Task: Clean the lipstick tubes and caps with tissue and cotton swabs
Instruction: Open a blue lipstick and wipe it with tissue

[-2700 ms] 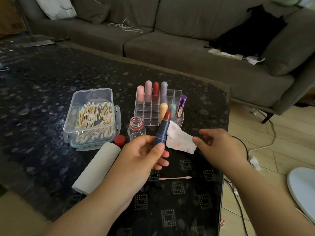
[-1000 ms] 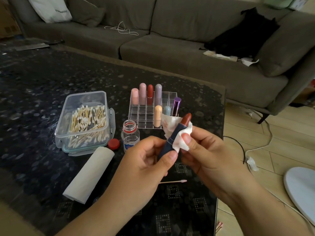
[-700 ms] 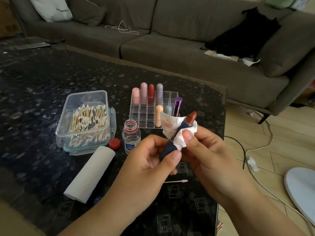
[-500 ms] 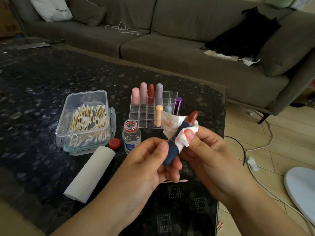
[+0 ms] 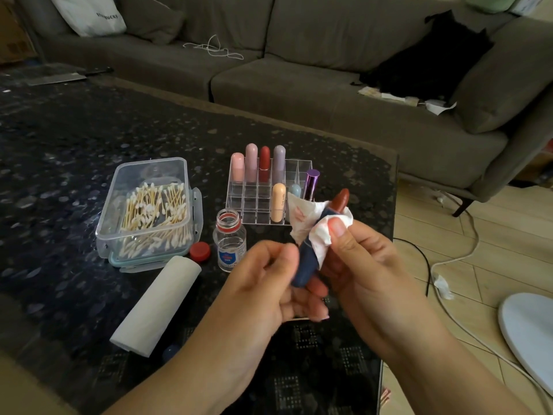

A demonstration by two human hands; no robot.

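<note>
Above the near right part of the dark speckled surface (image 5: pixel 74 163), both hands work on one navy lipstick tube (image 5: pixel 308 259) with its brownish-red bullet (image 5: pixel 340 200) wound out and pointing up and to the right. The left hand (image 5: pixel 269 292) holds the tube's lower end, its fingers (image 5: pixel 311 290) curled under the base and the thumb on the near side; that hand is blurred. The right hand (image 5: pixel 368 262) wraps a white tissue (image 5: pixel 314 226) around the tube's upper part, pinching it against the tube with the thumb pressed on top and the other fingers curled behind. The tissue carries red smears on its left flap.

Behind the hands, toward the surface's far right edge, stands a clear acrylic organiser (image 5: pixel 257 202) holding upright lipsticks: four pastel and red ones in its back row, a peach one, a pale blue one and a purple metallic one nearer the front. Just left of the organiser is a small uncapped glass bottle (image 5: pixel 229 244), with its red cap (image 5: pixel 200 251) lying beside it. Further left sits an open clear plastic box of cotton swabs (image 5: pixel 152 217). A roll of tissue paper (image 5: pixel 157 304) lies on its side in front of the box, toward the near edge. A grey sofa (image 5: pixel 299 85) runs beyond the far edge.
</note>
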